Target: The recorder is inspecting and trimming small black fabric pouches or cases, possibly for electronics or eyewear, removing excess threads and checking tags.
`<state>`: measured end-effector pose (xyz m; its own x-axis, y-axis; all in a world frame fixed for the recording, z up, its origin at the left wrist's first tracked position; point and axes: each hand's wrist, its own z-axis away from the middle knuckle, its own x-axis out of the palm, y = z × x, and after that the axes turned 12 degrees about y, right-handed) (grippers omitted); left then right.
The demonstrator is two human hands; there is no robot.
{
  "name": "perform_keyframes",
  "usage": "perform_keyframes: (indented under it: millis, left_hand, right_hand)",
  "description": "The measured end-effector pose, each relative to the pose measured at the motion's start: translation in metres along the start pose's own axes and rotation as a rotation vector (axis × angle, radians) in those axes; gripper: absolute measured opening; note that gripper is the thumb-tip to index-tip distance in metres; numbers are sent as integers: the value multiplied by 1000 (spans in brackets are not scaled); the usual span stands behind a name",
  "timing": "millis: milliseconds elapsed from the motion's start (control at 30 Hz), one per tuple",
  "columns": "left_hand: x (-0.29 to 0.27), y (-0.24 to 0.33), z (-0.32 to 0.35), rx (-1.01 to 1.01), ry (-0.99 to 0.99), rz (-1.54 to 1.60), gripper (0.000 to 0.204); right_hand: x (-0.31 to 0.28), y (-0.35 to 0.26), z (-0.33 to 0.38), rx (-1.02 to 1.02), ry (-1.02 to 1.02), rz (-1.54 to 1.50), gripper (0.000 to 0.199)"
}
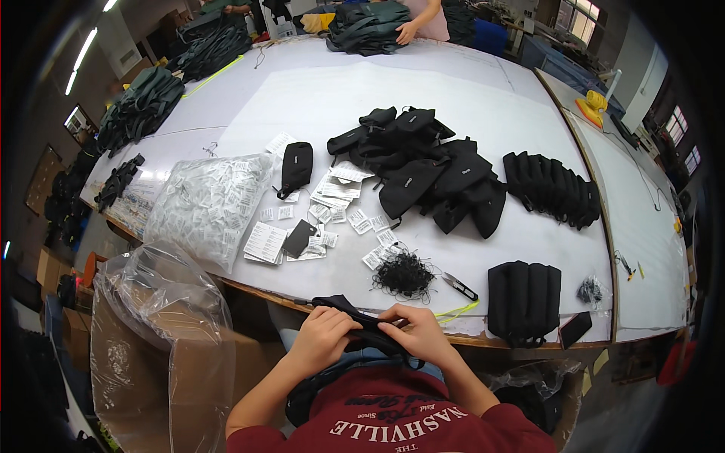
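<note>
At the table's front edge I hold a black fabric pouch [343, 304] close to my body. My left hand [326, 337] has its fingers closed on one side of it, and my right hand [417, 332] pinches the other side between thumb and fingers. Just beyond the hands lie a tangle of black cord loops [403, 275] and thread snips [459, 286] with dark handles. White printed tags [266, 243], a black card [300, 237] and small white packets [359, 220] are spread to the left of the tangle. One black pouch [297, 167] lies flat behind them.
A heap of black pouches [411, 185] covers the table's middle, with a neat row of pouches [551, 189] and another stack [523, 302] on the right. A clear bag of white packets [208, 204] stands left, above a plastic-lined cardboard box [200, 377]. Another person's hand [408, 32] touches dark bags [366, 29] at the far edge.
</note>
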<state>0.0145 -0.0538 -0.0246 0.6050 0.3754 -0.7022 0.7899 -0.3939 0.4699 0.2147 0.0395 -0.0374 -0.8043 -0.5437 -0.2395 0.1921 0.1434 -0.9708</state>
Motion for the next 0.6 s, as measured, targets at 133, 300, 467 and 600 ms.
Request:
perform_keyframes:
  millis: [133, 300, 467, 600]
  left_hand:
    - [2, -5, 1, -31, -13, -19, 21]
    - [7, -5, 3, -50, -24, -57, 20]
    - [9, -8, 8, 2, -17, 4, 22]
    - [10, -8, 9, -11, -18, 24, 23]
  right_hand:
    - [3, 2, -1, -12, -24, 37, 18]
    - [3, 4, -1, 54, -17, 56, 18]
    - [2, 6, 0, 35, -41, 17, 18]
    - [3, 8, 0, 28, -52, 10, 18]
